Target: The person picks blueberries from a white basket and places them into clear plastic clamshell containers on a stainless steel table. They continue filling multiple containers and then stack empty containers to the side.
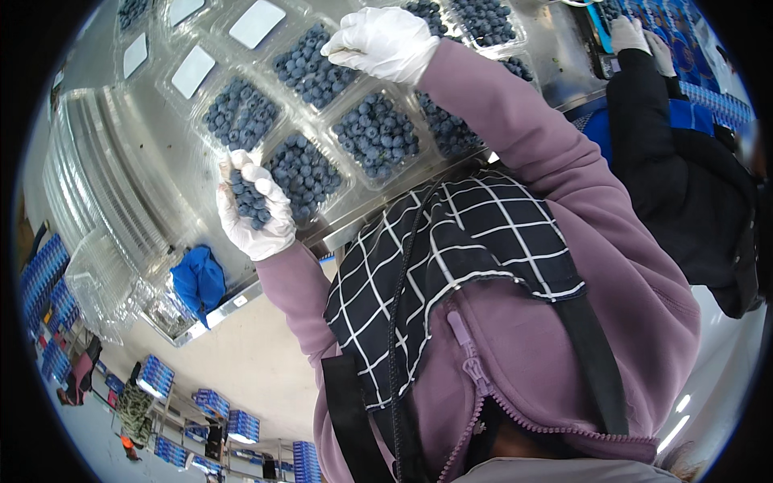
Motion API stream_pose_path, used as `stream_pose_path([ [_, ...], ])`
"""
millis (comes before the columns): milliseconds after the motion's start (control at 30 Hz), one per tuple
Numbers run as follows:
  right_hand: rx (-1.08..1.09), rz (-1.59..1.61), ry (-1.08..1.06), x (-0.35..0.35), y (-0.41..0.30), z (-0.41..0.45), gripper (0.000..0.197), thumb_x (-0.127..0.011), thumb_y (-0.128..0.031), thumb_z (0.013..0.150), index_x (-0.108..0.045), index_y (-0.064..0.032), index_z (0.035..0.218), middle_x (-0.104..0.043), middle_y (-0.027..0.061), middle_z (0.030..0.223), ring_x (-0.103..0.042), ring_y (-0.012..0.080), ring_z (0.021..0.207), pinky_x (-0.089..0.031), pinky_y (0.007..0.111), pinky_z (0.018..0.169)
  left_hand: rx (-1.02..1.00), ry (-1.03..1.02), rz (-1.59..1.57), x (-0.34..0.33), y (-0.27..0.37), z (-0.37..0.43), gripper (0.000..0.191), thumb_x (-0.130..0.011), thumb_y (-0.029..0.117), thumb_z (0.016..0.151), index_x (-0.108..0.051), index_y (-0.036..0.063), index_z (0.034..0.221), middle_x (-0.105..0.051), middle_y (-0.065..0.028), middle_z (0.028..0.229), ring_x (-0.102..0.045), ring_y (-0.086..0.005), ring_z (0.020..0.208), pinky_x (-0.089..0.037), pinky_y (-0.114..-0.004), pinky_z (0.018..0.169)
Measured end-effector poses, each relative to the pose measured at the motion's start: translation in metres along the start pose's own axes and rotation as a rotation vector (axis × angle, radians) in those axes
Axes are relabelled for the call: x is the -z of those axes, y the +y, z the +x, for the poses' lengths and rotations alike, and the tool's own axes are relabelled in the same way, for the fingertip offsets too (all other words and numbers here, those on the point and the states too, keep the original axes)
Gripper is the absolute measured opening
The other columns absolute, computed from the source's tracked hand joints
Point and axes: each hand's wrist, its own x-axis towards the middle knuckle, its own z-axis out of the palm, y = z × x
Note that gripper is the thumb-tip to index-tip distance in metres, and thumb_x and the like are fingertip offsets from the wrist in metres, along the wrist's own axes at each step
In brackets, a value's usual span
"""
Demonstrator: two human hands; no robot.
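My left hand (256, 211), in a white glove, cups a small heap of blueberries (249, 199) at the left end of the filled punnets. Its fingers curl up around the berries. My right hand (383, 45), gloved too, hovers over the far punnets with its fingers drawn together. A brownish mark shows near its fingertips; whether anything is inside the fingers is hidden. Below and between the hands are clear plastic punnets of blueberries, among them a near punnet (374, 136), a left punnet (241, 113), a far punnet (314, 66) and one beside my left hand (305, 175).
Nested clear plastic punnets (109, 163) lie along the steel table's (175, 151) left side. A blue cloth (199, 281) lies at the near left corner. White pads (193, 71) sit in berry-free punnets. At right, a co-worker's gloved hands (629, 36) are beside blue printed cartons (682, 42).
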Motion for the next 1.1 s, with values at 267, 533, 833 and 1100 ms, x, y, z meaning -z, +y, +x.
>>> stream_pose_path([
  [267,0.360,0.045,-0.026,-0.022,-0.052,-0.023,0.018,-0.063,-0.032,0.092,-0.072,-0.0201,0.102,-0.064,0.0030,0.083,-0.065,0.0227,0.080,-0.055,0.036,0.067,-0.049,-0.107,0.014,0.005,0.033,-0.031,0.039,-0.051,0.011,0.099,-0.052,0.0058,0.137,-0.052,-0.0116,0.133,-0.057,-0.0236,0.110,-0.053,-0.037,0.086],
  [533,0.366,0.015,-0.294,-0.067,-0.075,-0.040,0.016,-0.065,-0.030,0.081,-0.072,-0.0183,0.090,-0.060,0.0024,0.091,-0.061,0.0234,0.089,-0.050,0.038,0.073,-0.063,-0.045,-0.075,0.019,0.027,-0.048,0.039,-0.050,0.014,0.100,-0.051,0.0072,0.138,-0.052,-0.0173,0.137,-0.058,-0.0278,0.112,-0.055,-0.042,0.089],
  [833,0.437,-0.204,-0.148,-0.071,-0.081,-0.039,0.016,-0.063,-0.028,0.080,-0.069,-0.0138,0.079,-0.060,0.0027,0.085,-0.062,0.0231,0.084,-0.050,0.038,0.072,-0.107,-0.041,-0.069,0.031,0.024,-0.063,0.038,-0.049,0.014,0.100,-0.053,0.0052,0.137,-0.048,-0.0203,0.143,-0.055,-0.0301,0.121,-0.054,-0.045,0.094],
  [1100,0.381,-0.254,-0.224,-0.067,-0.089,-0.032,0.027,-0.061,-0.038,0.089,-0.070,-0.0152,0.100,-0.064,0.0027,0.094,-0.063,0.0216,0.091,-0.051,0.038,0.079,-0.139,-0.041,-0.062,0.035,0.014,-0.082,0.039,-0.049,0.011,0.099,-0.052,0.0036,0.137,-0.050,-0.0202,0.141,-0.056,-0.0309,0.119,-0.054,-0.045,0.093],
])
